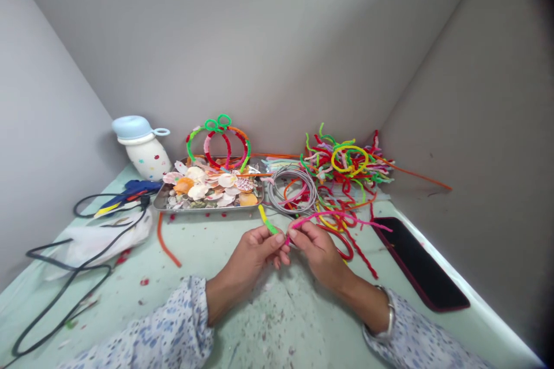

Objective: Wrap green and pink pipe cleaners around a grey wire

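Note:
Close together over the middle of the table, my two hands work on fuzzy pipe cleaners. Between the thumb and fingers of my left hand [255,253] is a green and yellow pipe cleaner [267,221], its yellow end pointing up. My right hand [319,252] pinches a long pink pipe cleaner [346,215], which trails off to the right. Near the fingertips, pink wraps down beside the green piece; the exact join is covered by my thumbs. Just beyond my hands lies a coil of grey wire [292,190].
A metal tray [208,208] of seashells stands behind, with pipe-cleaner rings [219,144] above it. At back right is a heap of pipe cleaners [341,164]. A phone [419,262] lies right; a glue gun [130,193], black cable [86,268] and bottle [145,153] are left.

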The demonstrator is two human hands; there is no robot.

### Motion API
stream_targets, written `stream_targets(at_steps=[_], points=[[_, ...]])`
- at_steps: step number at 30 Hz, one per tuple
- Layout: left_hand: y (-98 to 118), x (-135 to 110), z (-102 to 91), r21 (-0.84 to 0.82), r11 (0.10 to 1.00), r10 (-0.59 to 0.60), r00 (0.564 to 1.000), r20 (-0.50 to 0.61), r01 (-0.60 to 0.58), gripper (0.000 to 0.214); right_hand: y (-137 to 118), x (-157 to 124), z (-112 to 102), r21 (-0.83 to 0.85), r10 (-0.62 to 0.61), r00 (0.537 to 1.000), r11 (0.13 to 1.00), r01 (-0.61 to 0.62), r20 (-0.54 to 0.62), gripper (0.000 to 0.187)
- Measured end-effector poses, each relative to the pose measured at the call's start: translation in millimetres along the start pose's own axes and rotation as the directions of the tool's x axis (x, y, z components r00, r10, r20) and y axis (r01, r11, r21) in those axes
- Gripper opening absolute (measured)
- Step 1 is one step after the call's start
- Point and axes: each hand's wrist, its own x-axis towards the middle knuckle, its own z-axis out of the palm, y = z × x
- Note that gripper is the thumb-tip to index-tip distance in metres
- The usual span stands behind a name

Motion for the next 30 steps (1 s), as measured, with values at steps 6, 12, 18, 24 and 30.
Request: stream_targets(at_steps=[6,12,18,24,30], points=[[-2.2,-1.0,0.0,0.044,0.999,0.023,1.000,0.005,-0.023,0.024,3.9,-1.4,-0.9,-0.035,0.038,0.999,0.999,-0.037,0.023,0.023],[-2.3,-6.2,-1.7,0.369,0.922,0.163,0.981,-0.104,-0.114,0.035,5.0,-0.5,-3.8,-0.079,-0.029,1.000,0.996,0.029,0.006,0.022],[10.4,-18.6,0.6,0.870,0.273,0.692,0.712,0.119,-0.410,0.012,6.6,-2.2,-4.7,-0.103,-0.039,0.998,0.994,0.044,0.043,0.021],[9.6,-12.5,-4.1,0.862,0.063,0.541,0.743,0.394,-0.503,0.013,7.4,-2.8,-6.4,-0.140,-0.073,0.996,0.987,0.079,0.041,0.020],[3.5,-8.3,-7.4,0.837,0.106,0.521,0.747,0.413,-0.536,0.007,6.6,-2.3,-7.3,-0.187,-0.097,0.993,0.977,0.107,0.066,0.017]])
